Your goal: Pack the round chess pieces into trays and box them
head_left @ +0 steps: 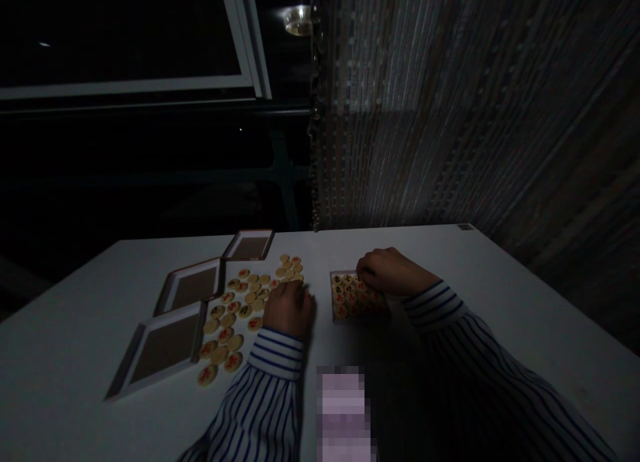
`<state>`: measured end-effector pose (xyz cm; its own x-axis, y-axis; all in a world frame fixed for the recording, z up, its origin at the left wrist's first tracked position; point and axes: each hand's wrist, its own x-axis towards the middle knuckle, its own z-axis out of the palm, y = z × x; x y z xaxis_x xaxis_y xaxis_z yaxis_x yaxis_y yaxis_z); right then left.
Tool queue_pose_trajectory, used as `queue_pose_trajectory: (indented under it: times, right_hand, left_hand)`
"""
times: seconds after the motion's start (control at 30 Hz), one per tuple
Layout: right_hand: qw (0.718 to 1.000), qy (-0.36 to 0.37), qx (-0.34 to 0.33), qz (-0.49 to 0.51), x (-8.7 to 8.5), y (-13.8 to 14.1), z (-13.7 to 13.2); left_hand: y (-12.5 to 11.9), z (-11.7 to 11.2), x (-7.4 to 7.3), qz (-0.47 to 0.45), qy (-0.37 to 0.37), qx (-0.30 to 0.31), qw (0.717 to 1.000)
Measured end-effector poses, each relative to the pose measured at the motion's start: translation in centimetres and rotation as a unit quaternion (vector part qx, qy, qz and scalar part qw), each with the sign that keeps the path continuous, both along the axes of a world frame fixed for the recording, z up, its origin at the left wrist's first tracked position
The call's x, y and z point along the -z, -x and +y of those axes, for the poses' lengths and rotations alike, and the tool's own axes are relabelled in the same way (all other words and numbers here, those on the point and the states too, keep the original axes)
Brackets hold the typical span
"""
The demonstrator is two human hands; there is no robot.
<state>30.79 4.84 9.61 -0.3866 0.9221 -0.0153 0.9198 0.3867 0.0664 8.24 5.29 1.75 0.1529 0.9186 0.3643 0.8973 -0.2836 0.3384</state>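
My right hand [393,270] is over the far right corner of a small box [332,302] that holds rows of round xiangqi pieces [345,290] with red and black characters. Its fingers are bent together and pointing down; what they grip, if anything, is hidden. To the left, my left hand [287,309] is closed at the right edge of a spread of loose xiangqi pieces [227,320]. Its fingertips are turned away, so I cannot make out what is in them. Some loose pieces show characters; others show plain wood.
Three shallow open box parts, a near one [165,347], a middle one [193,286] and a far one [250,245], lie left of and behind the loose pieces on the white table [320,249]. A string curtain [400,115] hangs beyond the far edge, beside a dark window.
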Motion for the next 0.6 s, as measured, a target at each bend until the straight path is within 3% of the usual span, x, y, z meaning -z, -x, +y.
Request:
queue_pose_trajectory:
  times: [0.23, 0.6]
  right_hand:
    - [1.0, 0.003, 0.003, -0.005, 0.16, 0.35, 0.02]
    - [1.0, -0.012, -0.008, -0.008, 0.08, 0.55, -0.21]
  left_hand:
    - [-0.8, -0.52, 0.01, 0.097, 0.051, -0.04, 0.993]
    - [-1.01, -0.31, 0.44, 0.09, 0.085, -0.039, 0.992]
